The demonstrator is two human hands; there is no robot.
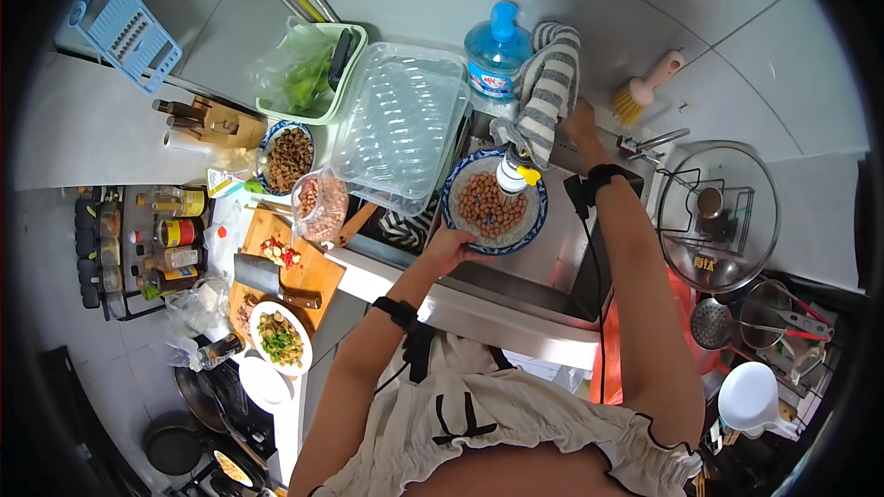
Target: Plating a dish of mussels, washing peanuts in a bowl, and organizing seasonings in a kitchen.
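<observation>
My left hand [450, 250] grips the near left rim of a blue-and-white bowl [452, 186]. Red-skinned peanuts [487, 210] lie inside it, and the bowl is held over the stainless steel sink [525, 283]. Directly above the peanuts is a white faucet nozzle [510, 176] with a yellow lever; water seems to run from it. A grey-and-white striped cloth [549, 83] drapes over the faucet. My right hand [582, 123] reaches behind that cloth at the sink's back edge. Its fingers are mostly hidden, so what they touch is unclear.
Left of the sink are a clear plastic container [400, 124], a bag of peanuts [320, 203] and a cutting board [324, 283] bearing a cleaver [259, 275]. A blue-capped water jug [494, 59] stands behind. A glass lid [749, 221] is at right. Black cables hang from both wrists.
</observation>
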